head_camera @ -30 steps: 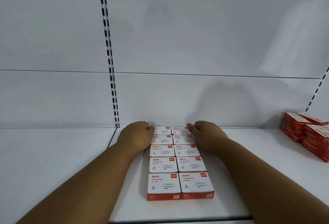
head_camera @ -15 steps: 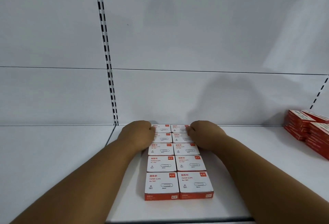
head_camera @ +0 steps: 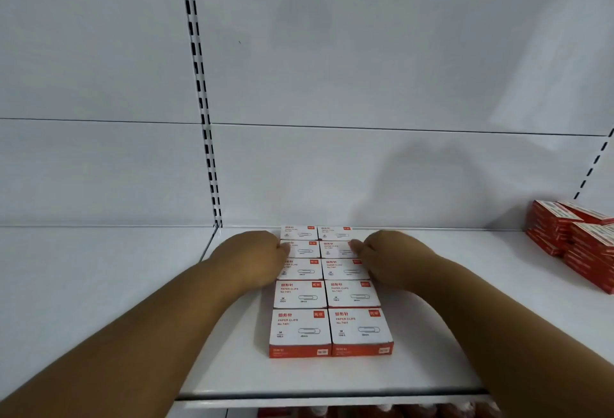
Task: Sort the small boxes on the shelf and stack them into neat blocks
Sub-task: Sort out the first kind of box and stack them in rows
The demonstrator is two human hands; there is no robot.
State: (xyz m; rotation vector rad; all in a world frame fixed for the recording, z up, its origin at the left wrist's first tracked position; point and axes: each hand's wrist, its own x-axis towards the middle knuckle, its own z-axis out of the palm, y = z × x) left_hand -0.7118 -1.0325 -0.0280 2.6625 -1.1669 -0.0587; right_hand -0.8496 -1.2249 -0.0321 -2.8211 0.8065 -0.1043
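Observation:
Several white-topped, red-sided paper clip boxes [head_camera: 300, 296] lie flat on the white shelf [head_camera: 465, 334] as a neat block, two wide and several rows deep, reaching the back wall. My left hand [head_camera: 252, 258] presses against the block's left side at the second and third rows from the back. On the opposite side, at the same rows, my right hand [head_camera: 392, 258] presses in. Each thumb tip touches a box top. The other fingers are hidden behind the knuckles. Neither hand holds a box.
Stacks of red boxes [head_camera: 578, 245] stand at the far right of the shelf. A slotted upright [head_camera: 199, 85] runs up the back wall, left of the block. The shelf's front edge [head_camera: 332, 396] is near me, with red items [head_camera: 365, 412] below it.
Both hands have slid a little toward me along the block's sides, so the rearmost row now shows beyond them. The boxes stay in place.

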